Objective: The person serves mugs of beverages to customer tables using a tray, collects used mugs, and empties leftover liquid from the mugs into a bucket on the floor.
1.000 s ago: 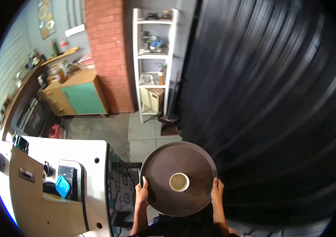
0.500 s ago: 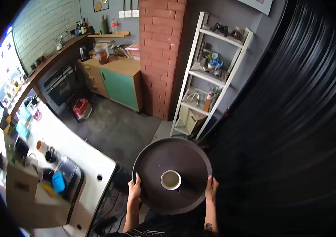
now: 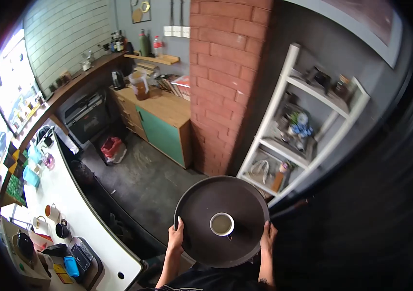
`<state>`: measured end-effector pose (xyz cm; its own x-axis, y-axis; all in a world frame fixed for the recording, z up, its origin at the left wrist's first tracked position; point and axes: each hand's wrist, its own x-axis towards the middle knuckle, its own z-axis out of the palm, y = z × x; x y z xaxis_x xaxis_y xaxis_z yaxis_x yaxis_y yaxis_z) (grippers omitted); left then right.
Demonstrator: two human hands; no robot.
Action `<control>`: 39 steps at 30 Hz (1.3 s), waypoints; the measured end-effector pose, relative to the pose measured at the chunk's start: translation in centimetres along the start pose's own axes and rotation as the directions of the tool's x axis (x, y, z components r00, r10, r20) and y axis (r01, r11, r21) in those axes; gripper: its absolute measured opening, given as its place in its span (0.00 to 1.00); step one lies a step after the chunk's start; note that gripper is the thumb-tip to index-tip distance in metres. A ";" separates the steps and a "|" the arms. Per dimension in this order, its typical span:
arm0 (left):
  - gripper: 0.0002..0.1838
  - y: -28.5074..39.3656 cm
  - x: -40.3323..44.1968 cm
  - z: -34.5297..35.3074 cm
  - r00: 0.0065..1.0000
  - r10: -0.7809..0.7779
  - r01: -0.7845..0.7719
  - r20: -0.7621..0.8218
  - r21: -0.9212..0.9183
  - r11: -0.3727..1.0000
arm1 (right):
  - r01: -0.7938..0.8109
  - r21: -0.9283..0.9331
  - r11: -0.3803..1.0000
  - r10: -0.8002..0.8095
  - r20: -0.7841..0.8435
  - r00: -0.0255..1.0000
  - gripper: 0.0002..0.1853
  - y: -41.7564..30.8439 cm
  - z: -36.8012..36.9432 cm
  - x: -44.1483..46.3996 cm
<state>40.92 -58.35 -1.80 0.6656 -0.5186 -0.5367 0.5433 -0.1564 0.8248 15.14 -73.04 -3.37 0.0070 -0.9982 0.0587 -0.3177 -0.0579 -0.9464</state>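
Observation:
A round dark brown serving tray (image 3: pixel 196 213) is held level in front of my body. My left hand (image 3: pixel 175 236) grips its left rim, thumb on top and fingers underneath. On the opposite side my right hand (image 3: pixel 268 236) is closed round the right rim in the same way. Near the middle of the tray stands a white cup (image 3: pixel 222 224), upright, with a pale liquid inside and its handle toward me. Neither hand touches the cup. The fingers under the tray are hidden.
To the left runs a white counter (image 3: pixel 82 208) with mugs, a black scale (image 3: pixel 81 257) and a blue item. Ahead are a wooden cabinet with a green door (image 3: pixel 160 138), a red bin (image 3: pixel 113 149) and a brick pillar (image 3: pixel 221 97). A white ladder shelf (image 3: pixel 269 126) leans at the right.
My view has shifted forward, so the cabinet, pillar and shelf appear nearer. The tray and cup sit slightly further right and lower in view, still between both hands.

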 end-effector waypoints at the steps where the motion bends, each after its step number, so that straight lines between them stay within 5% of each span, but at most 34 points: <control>1: 0.22 0.0 1.9 0.2 1.000 0.024 -0.024 -0.010 0.023 0.999 | 0.039 -0.013 0.999 -0.039 -0.047 0.998 0.21 -0.2 1.9 1.9; 4: 0.23 1.0 6.3 0.7 0.990 0.058 -0.058 -0.130 0.002 0.998 | -0.018 0.042 0.999 0.009 0.195 0.981 0.21 2.0 6.6 8.3; 5: 0.23 1.9 7.4 0.8 0.991 0.030 -0.037 -0.132 -0.053 0.998 | -0.044 -0.089 0.995 0.065 0.239 0.969 0.20 1.2 8.3 10.2; 8: 0.23 3.7 13.1 1.0 0.976 0.053 -0.093 -0.210 -0.184 0.978 | 0.193 0.081 0.978 -0.206 0.234 0.950 0.20 -0.4 16.1 16.0; 12: 0.24 8.6 15.9 2.0 0.908 0.100 -0.228 -0.406 -0.281 0.932 | 0.222 0.185 0.957 -0.283 0.453 0.845 0.20 -4.6 25.5 22.8; 14: 0.24 10.9 16.6 2.0 0.861 -0.027 -0.163 -0.508 -0.326 0.931 | 0.296 0.098 0.950 -0.296 0.585 0.755 0.21 -6.0 29.8 25.8; 18: 0.25 10.3 23.5 -0.9 0.873 0.056 -0.309 -0.484 -0.460 0.832 | 0.298 0.152 0.942 -0.318 0.681 0.659 0.21 -8.6 40.4 29.0; 22: 0.26 14.2 30.4 -3.8 0.838 0.016 -0.260 -0.545 -0.374 0.890 | 0.273 0.169 0.947 -0.313 0.674 0.669 0.21 -8.0 48.3 30.6; 28: 0.28 20.8 47.8 -10.0 0.918 0.078 -0.210 -0.388 -0.309 0.928 | 0.180 0.185 0.966 -0.254 0.552 0.794 0.20 -7.5 60.9 33.1; 34: 0.28 27.9 59.6 -11.3 0.991 0.026 -0.064 -0.129 -0.296 0.953 | 0.096 -0.125 0.987 -0.020 0.502 0.864 0.17 -7.3 66.5 35.9; 39: 0.28 28.7 66.6 -11.1 0.995 -0.052 0.028 -0.085 -0.258 0.966 | -0.024 -0.262 0.965 0.127 0.384 0.915 0.14 -5.9 70.4 37.5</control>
<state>106.47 -88.02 -15.85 0.6778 -0.4365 -0.5917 0.6753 0.0511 0.7358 84.00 -110.99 -17.91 0.3302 -0.9250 -0.1880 -0.5550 -0.0291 -0.8314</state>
